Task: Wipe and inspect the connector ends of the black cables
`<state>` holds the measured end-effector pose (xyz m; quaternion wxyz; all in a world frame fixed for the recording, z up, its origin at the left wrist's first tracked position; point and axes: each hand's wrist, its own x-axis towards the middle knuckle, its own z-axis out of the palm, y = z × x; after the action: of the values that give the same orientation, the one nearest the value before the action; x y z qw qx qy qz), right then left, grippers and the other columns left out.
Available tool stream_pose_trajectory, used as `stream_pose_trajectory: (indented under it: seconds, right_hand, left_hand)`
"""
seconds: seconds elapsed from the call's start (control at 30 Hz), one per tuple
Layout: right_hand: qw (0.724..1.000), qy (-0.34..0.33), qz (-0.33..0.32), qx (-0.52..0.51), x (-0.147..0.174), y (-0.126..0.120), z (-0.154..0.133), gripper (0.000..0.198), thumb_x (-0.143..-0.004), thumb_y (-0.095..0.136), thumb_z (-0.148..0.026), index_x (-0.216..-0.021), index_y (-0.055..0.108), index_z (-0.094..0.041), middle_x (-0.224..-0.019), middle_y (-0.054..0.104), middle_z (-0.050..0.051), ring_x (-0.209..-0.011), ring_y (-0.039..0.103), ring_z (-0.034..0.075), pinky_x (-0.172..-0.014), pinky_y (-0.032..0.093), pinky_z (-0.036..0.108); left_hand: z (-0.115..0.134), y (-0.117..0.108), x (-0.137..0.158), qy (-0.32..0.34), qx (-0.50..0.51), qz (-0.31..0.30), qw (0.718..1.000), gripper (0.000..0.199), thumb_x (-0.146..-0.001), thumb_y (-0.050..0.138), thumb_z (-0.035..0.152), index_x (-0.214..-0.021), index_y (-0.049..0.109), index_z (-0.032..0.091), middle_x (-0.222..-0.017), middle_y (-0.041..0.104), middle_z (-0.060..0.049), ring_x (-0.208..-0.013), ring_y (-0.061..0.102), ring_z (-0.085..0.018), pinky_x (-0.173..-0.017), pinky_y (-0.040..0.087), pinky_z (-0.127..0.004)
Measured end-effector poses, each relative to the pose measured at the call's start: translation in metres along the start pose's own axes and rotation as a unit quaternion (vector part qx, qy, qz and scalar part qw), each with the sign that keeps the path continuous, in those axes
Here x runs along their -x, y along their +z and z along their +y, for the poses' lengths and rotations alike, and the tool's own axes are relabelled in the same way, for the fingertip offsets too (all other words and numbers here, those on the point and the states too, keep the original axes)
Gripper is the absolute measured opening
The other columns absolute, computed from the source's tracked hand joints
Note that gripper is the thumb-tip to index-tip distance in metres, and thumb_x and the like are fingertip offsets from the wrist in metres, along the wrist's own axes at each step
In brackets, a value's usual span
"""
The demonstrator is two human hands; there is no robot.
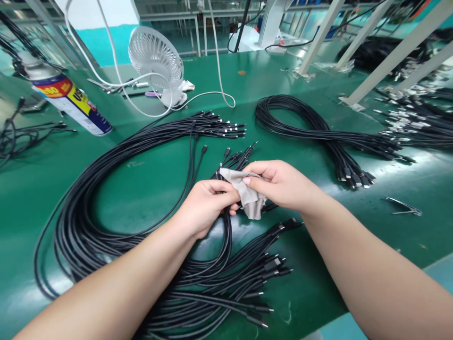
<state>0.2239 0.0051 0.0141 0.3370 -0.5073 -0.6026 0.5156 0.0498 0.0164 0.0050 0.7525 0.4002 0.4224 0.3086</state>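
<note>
Black USB cables (81, 203) lie in a large loop on the green table, their metal-tipped plugs fanned out to the right. My left hand (212, 200) is closed around a few of these cables near their plug ends, lifting them off the bundle. In my right hand (279, 182) a crumpled grey cloth (249, 193) is pinched between thumb and fingers. The cloth lies against the cable ends beside my left fingertips and partly hides them. More plugs (272, 264) spread over the table below my hands.
A spray can (72, 101) and a white fan (155, 59) with a trailing white cord stand at the back left. To the right are a second coil of black cables (293, 118), metal tweezers (403, 207) and slanted posts (382, 59). More cables (417, 118) heap at the far right.
</note>
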Motion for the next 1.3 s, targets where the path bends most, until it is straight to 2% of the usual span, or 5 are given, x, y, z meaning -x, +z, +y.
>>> stream_pose_trajectory:
  seconds: [0.3,0.63,0.8,1.03,1.3]
  right_hand:
    - [0.999,-0.015,0.008,0.036,0.001,0.001,0.000,0.014,-0.080,0.056,-0.025,-0.086,0.065,-0.017,-0.064,0.064,-0.001,-0.049,0.055,0.012,-0.045,0.043,0.022]
    - [0.968,-0.101,0.199,-0.111,-0.006,-0.019,0.004,0.015,-0.077,0.069,-0.031,-0.086,0.068,-0.019,-0.079,0.067,0.001,-0.069,0.061,0.014,-0.063,0.048,0.027]
    - [0.964,-0.081,0.167,-0.190,-0.008,-0.018,0.007,0.021,-0.073,0.077,-0.037,-0.083,0.069,-0.021,-0.072,0.063,-0.002,-0.059,0.053,0.010,-0.056,0.044,0.023]
    - [0.973,-0.069,0.167,-0.141,-0.015,-0.016,0.021,0.022,-0.083,0.067,-0.037,-0.098,0.072,-0.021,-0.084,0.068,0.000,-0.068,0.058,0.011,-0.059,0.046,0.021]
    - [0.987,-0.001,0.071,-0.147,-0.012,-0.004,0.013,0.036,-0.078,0.072,-0.049,-0.094,0.071,-0.017,-0.069,0.065,0.000,-0.057,0.056,0.011,-0.053,0.046,0.022]
  left_hand:
    - [0.000,-0.002,-0.003,-0.008,0.028,-0.007,1.000,0.026,-0.048,0.089,0.024,-0.055,0.068,0.010,-0.050,0.060,0.000,-0.046,0.053,-0.008,-0.048,0.040,-0.019]
    - [-0.001,-0.003,-0.002,0.011,0.003,-0.017,1.000,0.028,-0.054,0.090,0.029,-0.065,0.070,0.011,-0.056,0.061,0.001,-0.047,0.053,-0.007,-0.050,0.042,-0.021]
    - [-0.001,-0.002,-0.001,0.010,-0.001,-0.021,1.000,0.030,-0.054,0.090,0.031,-0.065,0.070,0.012,-0.055,0.060,0.001,-0.047,0.052,-0.007,-0.050,0.042,-0.021]
    - [0.000,0.000,0.000,0.020,-0.013,-0.038,0.999,0.033,-0.054,0.089,0.034,-0.066,0.068,0.013,-0.053,0.059,0.002,-0.048,0.052,-0.009,-0.052,0.042,-0.023]
    - [0.002,0.000,0.004,-0.001,-0.029,-0.102,0.994,0.032,-0.066,0.083,0.037,-0.072,0.062,0.013,-0.057,0.058,0.002,-0.055,0.053,-0.008,-0.059,0.042,-0.021]
